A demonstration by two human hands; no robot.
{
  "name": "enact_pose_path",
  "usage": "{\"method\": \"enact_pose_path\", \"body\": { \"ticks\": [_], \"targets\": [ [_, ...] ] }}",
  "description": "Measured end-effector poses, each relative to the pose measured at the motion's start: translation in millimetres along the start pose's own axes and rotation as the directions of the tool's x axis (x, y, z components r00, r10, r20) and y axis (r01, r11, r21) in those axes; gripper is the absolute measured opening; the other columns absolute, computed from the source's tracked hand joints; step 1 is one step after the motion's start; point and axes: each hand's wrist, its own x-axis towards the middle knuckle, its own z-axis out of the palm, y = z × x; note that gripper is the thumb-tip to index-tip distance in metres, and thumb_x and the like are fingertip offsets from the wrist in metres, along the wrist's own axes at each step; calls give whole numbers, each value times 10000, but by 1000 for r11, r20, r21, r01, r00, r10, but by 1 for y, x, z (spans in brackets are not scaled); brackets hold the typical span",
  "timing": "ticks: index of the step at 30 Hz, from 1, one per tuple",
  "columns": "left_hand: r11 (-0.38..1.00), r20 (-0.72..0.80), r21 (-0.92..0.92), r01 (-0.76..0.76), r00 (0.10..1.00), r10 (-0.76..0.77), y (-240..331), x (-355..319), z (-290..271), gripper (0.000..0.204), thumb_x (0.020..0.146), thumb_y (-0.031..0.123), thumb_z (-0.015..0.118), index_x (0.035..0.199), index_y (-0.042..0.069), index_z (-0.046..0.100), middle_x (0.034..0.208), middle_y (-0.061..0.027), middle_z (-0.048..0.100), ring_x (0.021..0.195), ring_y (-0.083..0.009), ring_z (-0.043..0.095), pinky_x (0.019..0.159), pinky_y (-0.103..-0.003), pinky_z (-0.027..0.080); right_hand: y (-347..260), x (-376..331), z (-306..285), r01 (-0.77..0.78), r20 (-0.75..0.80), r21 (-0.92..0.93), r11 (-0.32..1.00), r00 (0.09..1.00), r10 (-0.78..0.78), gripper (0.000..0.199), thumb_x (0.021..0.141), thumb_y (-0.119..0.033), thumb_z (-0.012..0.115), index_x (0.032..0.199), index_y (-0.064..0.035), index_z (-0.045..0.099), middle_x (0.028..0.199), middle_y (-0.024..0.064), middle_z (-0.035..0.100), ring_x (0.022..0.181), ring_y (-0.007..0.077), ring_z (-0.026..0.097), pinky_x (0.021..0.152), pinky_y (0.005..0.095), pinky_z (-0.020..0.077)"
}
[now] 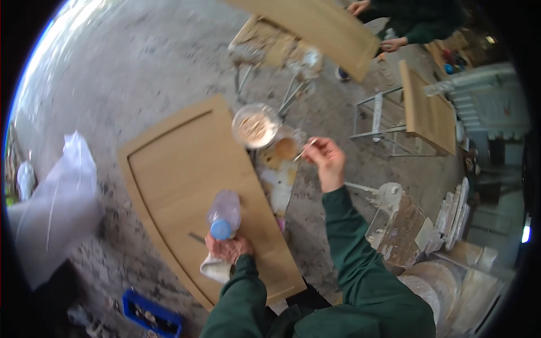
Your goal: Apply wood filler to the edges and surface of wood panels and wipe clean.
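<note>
My left hand (226, 249) is closed just below the blue cap (220, 228) of a clear plastic bottle (225, 206), whose body points away from me over a wooden panel (186, 163). A dark flat blade (196, 237) sticks out to the left of that hand, and a whitish cloth (216, 268) hangs under it. How the fingers divide between these is hidden. My right hand (328, 160) pinches a thin pale stick (303, 151). Beside its tip is a small clear cup (285, 147) of tan paste; a larger round tub (256, 126) of pale paste stands behind it.
A person's hand (394, 44) is near another wooden panel (321, 31) at the back. A smeared stool (270, 45) stands beyond my panel. Another panel on a metal frame (431, 112) is at right. A blue crate (151, 314) and plastic sheeting (62, 208) are on the left.
</note>
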Motion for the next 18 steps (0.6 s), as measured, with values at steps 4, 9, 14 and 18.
{"method": "enact_pose_path", "body": {
  "ticks": [4,9,14,18],
  "targets": [
    [996,-154,65,-54,986,63,-4,2,6,356,598,155,616,911,49,483,920,-123,489,916,-350,480,753,-413,362,8,4,13,-9,2,-89,996,1000,10,81,822,-48,628,867,9,590,766,44,627,694,105,615,647,212,485],
    [996,-34,-61,67,997,-70,-11,-13,20,448,580,128,622,990,38,464,1000,-131,482,976,-339,462,797,-435,345,26,9,13,143,-31,-191,971,988,-151,101,798,-65,657,836,1,591,780,39,627,669,91,591,627,202,468],
    [995,-23,80,67,998,-66,-17,-26,29,620,603,124,630,1178,41,414,1183,-133,433,1122,-331,393,923,-419,282,56,26,4,337,25,-666,666,902,-432,171,670,-152,771,755,-48,665,814,27,454,704,144,461,645,272,412],
    [995,5,-1,103,995,-103,-20,-23,28,629,599,107,639,1183,40,417,1190,-136,426,1136,-326,386,921,-419,286,72,33,5,366,79,-707,606,892,-445,185,630,-176,793,748,-74,694,822,40,420,806,189,467,691,315,414]
  ]
}}
